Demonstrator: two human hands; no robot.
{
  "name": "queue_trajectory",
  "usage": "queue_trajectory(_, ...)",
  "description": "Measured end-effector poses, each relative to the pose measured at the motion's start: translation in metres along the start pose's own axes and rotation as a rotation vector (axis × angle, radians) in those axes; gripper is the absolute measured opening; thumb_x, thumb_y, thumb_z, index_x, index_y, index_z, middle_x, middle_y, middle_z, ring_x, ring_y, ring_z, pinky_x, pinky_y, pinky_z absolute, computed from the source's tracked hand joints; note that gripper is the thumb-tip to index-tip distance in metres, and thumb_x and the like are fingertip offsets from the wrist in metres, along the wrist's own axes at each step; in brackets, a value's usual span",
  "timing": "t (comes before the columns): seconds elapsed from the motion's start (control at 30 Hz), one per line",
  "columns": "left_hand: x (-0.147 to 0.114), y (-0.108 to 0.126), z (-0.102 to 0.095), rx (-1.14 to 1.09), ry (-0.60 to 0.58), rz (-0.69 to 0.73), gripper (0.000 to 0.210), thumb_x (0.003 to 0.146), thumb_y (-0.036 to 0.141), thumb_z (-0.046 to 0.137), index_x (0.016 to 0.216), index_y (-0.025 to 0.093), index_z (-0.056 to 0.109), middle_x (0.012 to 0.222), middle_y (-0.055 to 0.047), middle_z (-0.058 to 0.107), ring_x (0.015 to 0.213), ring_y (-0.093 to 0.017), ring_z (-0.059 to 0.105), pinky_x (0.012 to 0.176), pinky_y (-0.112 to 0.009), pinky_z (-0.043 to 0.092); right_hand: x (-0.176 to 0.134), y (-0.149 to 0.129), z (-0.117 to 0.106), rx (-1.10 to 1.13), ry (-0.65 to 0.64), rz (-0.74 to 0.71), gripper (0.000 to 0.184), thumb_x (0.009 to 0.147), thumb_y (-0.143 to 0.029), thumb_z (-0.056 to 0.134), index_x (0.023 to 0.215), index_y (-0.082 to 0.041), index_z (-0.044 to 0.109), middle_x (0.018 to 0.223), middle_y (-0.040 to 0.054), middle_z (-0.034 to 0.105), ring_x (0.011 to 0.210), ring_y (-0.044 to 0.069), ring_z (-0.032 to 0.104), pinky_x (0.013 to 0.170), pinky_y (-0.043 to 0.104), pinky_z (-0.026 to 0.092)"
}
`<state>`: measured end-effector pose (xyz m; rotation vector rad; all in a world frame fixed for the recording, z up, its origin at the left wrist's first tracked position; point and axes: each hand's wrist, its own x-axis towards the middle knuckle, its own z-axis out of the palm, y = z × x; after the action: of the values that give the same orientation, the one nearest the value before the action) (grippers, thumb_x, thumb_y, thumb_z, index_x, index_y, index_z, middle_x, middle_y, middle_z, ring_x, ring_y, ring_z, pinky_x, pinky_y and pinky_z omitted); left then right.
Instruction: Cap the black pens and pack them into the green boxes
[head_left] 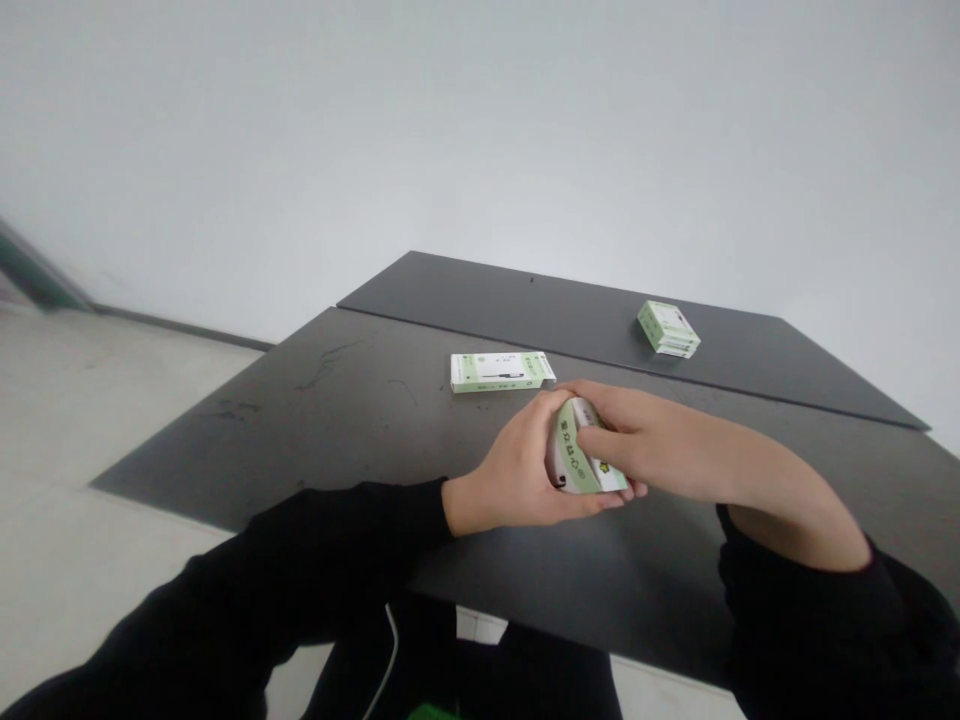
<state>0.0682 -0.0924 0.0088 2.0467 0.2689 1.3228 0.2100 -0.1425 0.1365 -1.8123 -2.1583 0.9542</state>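
Both of my hands hold a small green and white pen box [576, 455] above the near part of the dark table. My left hand [517, 470] wraps round its left side and underneath. Across its top and far side lies my right hand [626, 440], with the thumb pressed on the upper face. The fingers cover much of this box, and its far end is hidden. Just beyond my hands another pen box [501, 372] lies flat, with a pen pictured on its top and a flap sticking out at its right end.
A stack of similar green and white boxes [670, 328] sits at the back right of the dark table [360, 420]. A seam crosses the tabletop. A pale wall [480, 130] rises behind it, and light floor [97, 400] shows at the left.
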Motion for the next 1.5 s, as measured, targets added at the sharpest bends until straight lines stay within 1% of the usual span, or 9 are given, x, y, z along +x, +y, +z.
queue_trajectory(0.17, 0.000, 0.000, 0.002, 0.022, 0.015, -0.015, 0.088, 0.068, 0.051, 0.084, 0.137, 0.020, 0.038, 0.128, -0.014, 0.060, 0.115, -0.031, 0.063, 0.099, -0.046, 0.052, 0.002, 0.004, -0.003, 0.039, -0.015, -0.030, 0.027, 0.096, -0.033, 0.042, 0.109, -0.015, 0.057, 0.098, 0.0077, 0.068, 0.068, 0.015, 0.063, 0.062, 0.028, 0.049)
queue_trajectory(0.3, -0.001, -0.002, 0.001, 0.063, 0.013, -0.037, 0.090, 0.067, 0.055, 0.083, 0.136, 0.019, 0.039, 0.130, -0.015, 0.060, 0.116, -0.032, 0.062, 0.100, -0.049, 0.051, 0.003, 0.008, -0.006, 0.203, -0.074, -0.046, 0.030, 0.095, -0.033, 0.045, 0.116, -0.016, 0.059, 0.109, 0.0092, 0.068, 0.078, 0.018, 0.067, 0.068, 0.030, 0.055)
queue_trajectory(0.5, -0.002, -0.006, -0.001, 0.055, -0.006, -0.064, 0.092, 0.068, 0.059, 0.081, 0.139, 0.020, 0.037, 0.132, -0.016, 0.058, 0.120, -0.034, 0.059, 0.100, -0.050, 0.051, 0.003, 0.018, -0.011, 0.410, -0.185, 0.006, 0.044, 0.095, -0.040, 0.052, 0.134, -0.018, 0.053, 0.089, 0.0050, 0.070, 0.070, 0.018, 0.069, 0.063, 0.030, 0.059)
queue_trajectory(0.63, -0.003, -0.008, 0.000, 0.035, -0.008, -0.033, 0.093, 0.067, 0.056, 0.083, 0.140, 0.020, 0.037, 0.132, -0.015, 0.057, 0.120, -0.033, 0.059, 0.100, -0.049, 0.050, 0.003, 0.023, -0.014, 0.449, -0.209, -0.012, 0.050, 0.095, -0.044, 0.055, 0.138, -0.019, 0.051, 0.093, 0.0054, 0.069, 0.073, 0.017, 0.070, 0.064, 0.028, 0.059)
queue_trajectory(0.77, -0.002, -0.008, 0.000, 0.028, 0.002, -0.043, 0.093, 0.066, 0.057, 0.083, 0.139, 0.020, 0.038, 0.132, -0.015, 0.058, 0.119, -0.033, 0.060, 0.099, -0.049, 0.051, 0.005, 0.026, -0.015, 0.532, -0.248, -0.007, 0.050, 0.094, -0.041, 0.058, 0.138, -0.018, 0.052, 0.097, 0.0069, 0.070, 0.075, 0.017, 0.070, 0.063, 0.027, 0.060)
queue_trajectory(1.0, -0.003, -0.007, -0.001, 0.032, -0.015, -0.079, 0.090, 0.065, 0.059, 0.083, 0.134, 0.020, 0.043, 0.130, -0.015, 0.059, 0.118, -0.034, 0.060, 0.098, -0.050, 0.052, 0.004, 0.030, -0.017, 0.690, -0.361, -0.032, 0.063, 0.096, -0.030, 0.056, 0.153, -0.023, 0.031, 0.107, 0.0086, 0.072, 0.082, 0.018, 0.074, 0.072, 0.030, 0.063)
queue_trajectory(1.23, -0.007, -0.018, 0.000, -0.045, -0.014, -0.065, 0.095, 0.065, 0.054, 0.084, 0.140, 0.021, 0.036, 0.134, -0.016, 0.056, 0.122, -0.034, 0.057, 0.102, -0.051, 0.050, 0.009, 0.042, -0.022, 0.787, -0.402, 0.003, 0.073, 0.096, -0.029, 0.059, 0.158, -0.024, 0.021, 0.109, 0.0092, 0.075, 0.085, 0.020, 0.077, 0.081, 0.033, 0.063)
queue_trajectory(1.43, -0.010, -0.027, -0.004, -0.091, 0.003, -0.031, 0.093, 0.068, 0.054, 0.081, 0.140, 0.020, 0.033, 0.132, -0.016, 0.054, 0.121, -0.034, 0.056, 0.103, -0.052, 0.047, 0.012, 0.048, -0.029, 0.835, -0.443, -0.138, 0.066, 0.095, -0.022, 0.056, 0.154, -0.019, 0.027, 0.088, 0.0049, 0.075, 0.076, 0.019, 0.076, 0.075, 0.035, 0.062)
queue_trajectory(1.5, -0.011, -0.029, -0.005, -0.105, -0.011, -0.041, 0.094, 0.069, 0.055, 0.080, 0.141, 0.020, 0.031, 0.133, -0.016, 0.052, 0.123, -0.035, 0.054, 0.106, -0.053, 0.045, 0.011, 0.047, -0.031, 0.784, -0.430, -0.184, 0.065, 0.094, -0.022, 0.058, 0.152, -0.019, 0.030, 0.091, 0.0053, 0.073, 0.077, 0.019, 0.074, 0.075, 0.035, 0.061)
